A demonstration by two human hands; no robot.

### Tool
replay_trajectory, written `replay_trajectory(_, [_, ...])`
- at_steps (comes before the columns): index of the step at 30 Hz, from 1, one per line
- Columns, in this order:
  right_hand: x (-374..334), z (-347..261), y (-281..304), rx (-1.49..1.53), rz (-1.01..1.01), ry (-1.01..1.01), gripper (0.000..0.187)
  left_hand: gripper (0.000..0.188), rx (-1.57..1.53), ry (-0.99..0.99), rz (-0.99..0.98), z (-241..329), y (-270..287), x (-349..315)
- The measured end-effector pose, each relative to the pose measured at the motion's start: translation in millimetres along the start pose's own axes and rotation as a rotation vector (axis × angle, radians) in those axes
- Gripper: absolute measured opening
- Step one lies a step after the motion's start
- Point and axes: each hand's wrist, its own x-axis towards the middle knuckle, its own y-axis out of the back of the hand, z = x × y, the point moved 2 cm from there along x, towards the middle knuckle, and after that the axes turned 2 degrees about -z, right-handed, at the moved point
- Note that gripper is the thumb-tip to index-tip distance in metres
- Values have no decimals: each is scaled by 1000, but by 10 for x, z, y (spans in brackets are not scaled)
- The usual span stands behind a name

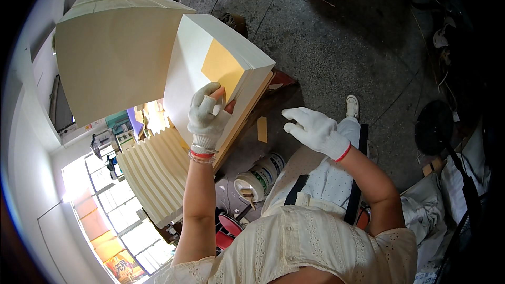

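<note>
A white glove with bare thumb and forefinger tips covers my left hand, its fingers curled at the lower corner of a yellow sheet. That sheet lies against the broad face of a thick white paper stack. The bare thumb is by the stack's edge; how many sheets the fingers grip is hard to see. My right hand, also in a white glove, hangs in the air over the floor in front of my leg. Its fingers stretch out with the thumb apart, and nothing is in it.
More large paper stacks stand at the left, with a row of cream ridged pieces below them. A wooden board runs along the stack's edge. A white bucket and a small tan piece are near my legs. A black round-headed stand is at right.
</note>
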Motion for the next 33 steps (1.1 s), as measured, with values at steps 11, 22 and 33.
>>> replay_trajectory(11, [321, -554, -63, 791, -184, 124, 61, 46, 149, -63, 77, -55, 63, -45])
replay_trajectory(22, [673, -955, -142, 1296, -308, -177, 46, 73, 234, -106, 15, 97, 34, -159])
replay_trajectory(33, [709, -1295, -348, 970, -160, -122, 56, 55, -98, 197, 408, -297, 410, -296])
